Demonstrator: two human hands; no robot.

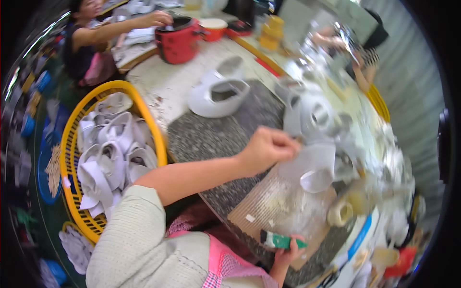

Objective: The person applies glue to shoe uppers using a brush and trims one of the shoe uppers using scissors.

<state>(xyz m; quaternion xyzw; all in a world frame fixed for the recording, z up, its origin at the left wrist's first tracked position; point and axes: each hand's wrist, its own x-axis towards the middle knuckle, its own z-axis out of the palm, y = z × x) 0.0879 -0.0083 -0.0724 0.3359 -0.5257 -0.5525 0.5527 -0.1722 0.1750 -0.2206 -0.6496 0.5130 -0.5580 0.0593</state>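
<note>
Now, the left hand (271, 150) has its fingertips together at a white piece (317, 157) by the far edge of the brown cardboard (259, 204); it's too blurry to tell if they pinch it. The right hand (290, 250) grips a green brush (279, 241) near the close edge.

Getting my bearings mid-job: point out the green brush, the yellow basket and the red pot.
Green brush (280, 241): head view, on the green handle.
Yellow basket (153, 125): head view, on the right side of its rim.
Red pot (178, 46): head view, on its outer wall.
</note>
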